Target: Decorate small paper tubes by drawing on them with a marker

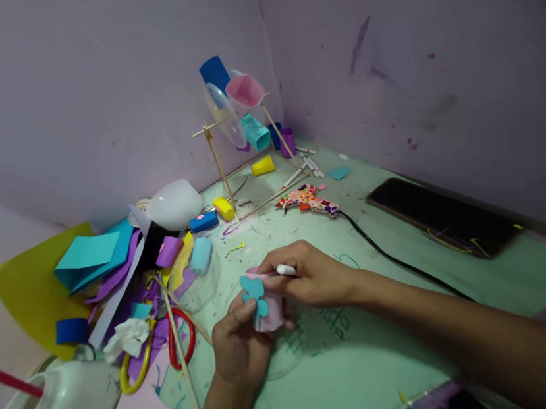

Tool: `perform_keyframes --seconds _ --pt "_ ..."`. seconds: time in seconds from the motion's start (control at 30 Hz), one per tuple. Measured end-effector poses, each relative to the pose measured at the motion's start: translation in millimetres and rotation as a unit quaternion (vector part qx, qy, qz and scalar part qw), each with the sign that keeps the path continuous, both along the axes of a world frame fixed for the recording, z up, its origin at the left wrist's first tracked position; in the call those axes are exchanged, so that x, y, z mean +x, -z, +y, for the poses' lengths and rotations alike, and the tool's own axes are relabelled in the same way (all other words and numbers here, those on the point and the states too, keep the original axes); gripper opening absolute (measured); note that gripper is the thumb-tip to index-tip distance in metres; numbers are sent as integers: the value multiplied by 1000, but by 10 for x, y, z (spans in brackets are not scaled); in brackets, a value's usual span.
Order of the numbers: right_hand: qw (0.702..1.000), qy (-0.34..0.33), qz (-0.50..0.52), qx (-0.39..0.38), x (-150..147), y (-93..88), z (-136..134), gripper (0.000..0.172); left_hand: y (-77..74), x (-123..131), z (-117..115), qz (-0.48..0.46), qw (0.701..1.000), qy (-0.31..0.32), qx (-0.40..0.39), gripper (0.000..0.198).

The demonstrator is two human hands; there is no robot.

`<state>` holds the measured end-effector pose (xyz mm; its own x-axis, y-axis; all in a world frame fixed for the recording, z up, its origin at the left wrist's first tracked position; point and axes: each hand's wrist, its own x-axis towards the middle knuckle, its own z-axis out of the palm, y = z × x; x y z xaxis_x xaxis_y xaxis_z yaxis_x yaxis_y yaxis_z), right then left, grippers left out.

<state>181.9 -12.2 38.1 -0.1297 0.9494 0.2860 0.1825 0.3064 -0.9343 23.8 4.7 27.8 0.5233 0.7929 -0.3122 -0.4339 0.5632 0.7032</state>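
Walls (104,86) meet behind a green desk (344,375). Right hand (311,273) is right by the rim of the pink cup (275,312); left hand (238,348)'s wrapped round it, so it's just past that palm, long axis roughly upright. Blue cutout (252,292)'s against the left thumb, white pen (286,270) gripped in the right.

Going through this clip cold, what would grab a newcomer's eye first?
Probably the stick-framed wheel model, with its bright cups, standing toward the corner at the back of the green table. Next, front and centre, the left hand holds a pale pink cup with a turquoise cutout at its side, while the right hand grips a white marker. A flower-patterned glue gun lies just beyond.
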Motion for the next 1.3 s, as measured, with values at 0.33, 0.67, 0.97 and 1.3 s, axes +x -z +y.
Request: perform_keyframes --seconds 0.33,0.67,0.97,1.3 --pt "1000 -19 19 -13 36 13 30 22 17 51 -44 96 986 -47 126 20" --pt "999 45 -17 -9 -39 133 30 25 113 72 -120 141 975 -79 155 30" --pt "999 37 -6 -18 -45 159 12 25 74 121 -201 207 955 -105 183 38" --pt "989 111 -5 -100 -139 100 -19 30 122 148 -254 238 948 -105 184 34"
